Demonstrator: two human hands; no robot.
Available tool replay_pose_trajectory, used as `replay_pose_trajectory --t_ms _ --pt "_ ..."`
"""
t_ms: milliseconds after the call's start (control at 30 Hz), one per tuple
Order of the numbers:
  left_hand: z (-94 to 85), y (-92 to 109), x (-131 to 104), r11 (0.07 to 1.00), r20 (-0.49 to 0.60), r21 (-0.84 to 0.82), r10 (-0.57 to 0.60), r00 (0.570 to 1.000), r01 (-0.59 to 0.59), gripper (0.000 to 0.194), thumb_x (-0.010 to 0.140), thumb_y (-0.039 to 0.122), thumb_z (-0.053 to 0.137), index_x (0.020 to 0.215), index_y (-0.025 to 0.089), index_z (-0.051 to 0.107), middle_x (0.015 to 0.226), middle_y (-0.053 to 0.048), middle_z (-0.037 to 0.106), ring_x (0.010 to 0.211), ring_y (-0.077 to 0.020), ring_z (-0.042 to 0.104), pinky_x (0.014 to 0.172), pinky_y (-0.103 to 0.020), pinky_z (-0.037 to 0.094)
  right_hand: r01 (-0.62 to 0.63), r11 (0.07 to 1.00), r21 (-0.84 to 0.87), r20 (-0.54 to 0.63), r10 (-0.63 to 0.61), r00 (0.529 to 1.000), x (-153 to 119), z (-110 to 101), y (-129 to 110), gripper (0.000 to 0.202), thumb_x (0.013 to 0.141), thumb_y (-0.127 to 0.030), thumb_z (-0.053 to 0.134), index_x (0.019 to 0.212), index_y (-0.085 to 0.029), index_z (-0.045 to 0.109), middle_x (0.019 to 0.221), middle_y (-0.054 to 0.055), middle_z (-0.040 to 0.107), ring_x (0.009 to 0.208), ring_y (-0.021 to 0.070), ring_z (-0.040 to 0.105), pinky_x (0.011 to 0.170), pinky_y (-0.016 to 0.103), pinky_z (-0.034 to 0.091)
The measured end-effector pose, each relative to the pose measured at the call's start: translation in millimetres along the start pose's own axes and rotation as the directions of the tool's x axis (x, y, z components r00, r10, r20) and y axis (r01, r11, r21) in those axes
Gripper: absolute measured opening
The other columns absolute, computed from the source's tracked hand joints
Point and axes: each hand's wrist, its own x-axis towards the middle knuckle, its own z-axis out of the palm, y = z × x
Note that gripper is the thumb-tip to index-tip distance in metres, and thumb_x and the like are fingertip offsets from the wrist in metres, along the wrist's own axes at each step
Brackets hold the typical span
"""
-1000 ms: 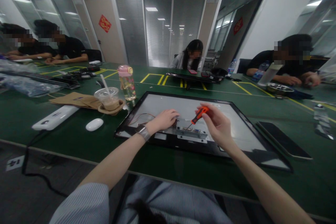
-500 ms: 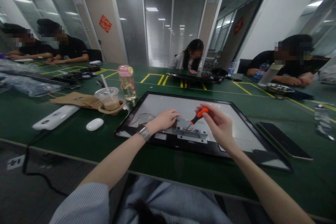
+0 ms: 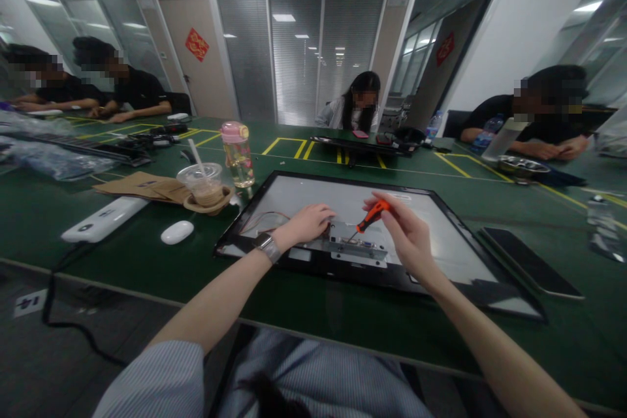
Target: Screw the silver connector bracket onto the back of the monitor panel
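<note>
A flat display panel point(image 3: 284, 196) with a black frame and a pale back lies on the green table before me. On its near part stands a metal bracket point(image 3: 360, 251) with a circuit board along it. My left hand point(image 3: 308, 225) is closed at the bracket's left end, its fingertips partly hidden. In my right hand point(image 3: 409, 235), an orange and black screwdriver point(image 3: 373, 216) is gripped by the handle and tilted, its shaft pointing down left to the board. Thin wires point(image 3: 264, 217) run along the panel's left side.
Left of the panel are a white earbud case point(image 3: 177, 232), a white power brick point(image 3: 105, 219), an iced drink cup point(image 3: 203, 186) and a pink-lidded bottle point(image 3: 238, 153). A dark phone point(image 3: 531, 261) lies to the right. Several people sit across the table.
The screwdriver handle has turned slightly in my right hand, its tip staying at the same place. My left hand has not moved.
</note>
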Motion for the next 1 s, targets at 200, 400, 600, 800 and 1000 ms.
replay_pose_trajectory --t_ms 200,400,600,800,1000 --pt "-0.9 0.7 0.4 1.0 0.016 -0.008 -0.013 1.0 0.013 0.037 0.102 0.017 0.045 0.135 0.019 0.062 0.14 -0.01 0.061 0.124 -0.0233 0.062 0.11 -0.037 0.049 0.032 0.998 -0.051 -0.063 -0.035 0.997 3.6 -2.2 3.1 0.021 0.093 -0.031 0.07 0.112 -0.031 0.077 0.099 0.004 0.074 0.095 0.0248 0.07 0.084 0.045 0.06" --pt "-1.1 0.9 0.3 1.0 0.019 -0.008 -0.009 1.0 0.009 0.038 0.101 0.017 0.046 0.135 0.021 0.063 0.139 -0.01 0.061 0.125 -0.0226 0.062 0.111 -0.037 0.048 -0.05 0.993 0.109 0.036 0.046 0.998 1.0 -2.2 -1.2 0.037 0.103 -0.033 0.053 0.138 -0.032 0.065 0.124 0.006 0.076 0.111 0.0252 0.074 0.099 0.05 0.058" --pt "0.0 -0.4 0.6 1.0 0.014 -0.014 -0.006 1.0 0.006 0.037 0.101 0.017 0.046 0.134 0.021 0.063 0.139 -0.01 0.062 0.125 -0.0227 0.061 0.112 -0.037 0.048 -0.021 0.998 0.057 -0.075 0.025 0.997 3.4 -1.8 9.7 0.023 0.093 -0.034 0.071 0.114 -0.029 0.077 0.103 0.005 0.077 0.094 0.0243 0.075 0.086 0.046 0.064" --pt "-0.8 0.7 0.9 1.0 0.023 -0.006 -0.022 0.999 0.022 0.037 0.102 0.018 0.046 0.135 0.02 0.063 0.14 -0.01 0.061 0.126 -0.0223 0.061 0.112 -0.036 0.047 -0.023 0.998 0.066 -0.032 0.025 0.999 2.8 -3.1 5.4 0.024 0.1 -0.033 0.06 0.118 -0.032 0.076 0.11 0.005 0.076 0.103 0.0244 0.074 0.093 0.047 0.06" --pt "-1.2 0.6 0.3 1.0 0.027 -0.017 -0.022 0.999 0.023 0.037 0.102 0.018 0.045 0.135 0.021 0.062 0.141 -0.009 0.06 0.128 -0.0221 0.06 0.114 -0.037 0.046 -0.065 0.985 0.16 -0.05 0.074 0.996 1.6 -1.4 5.5 0.027 0.098 -0.031 0.064 0.123 -0.031 0.073 0.11 0.005 0.079 0.1 0.0246 0.076 0.094 0.049 0.061"
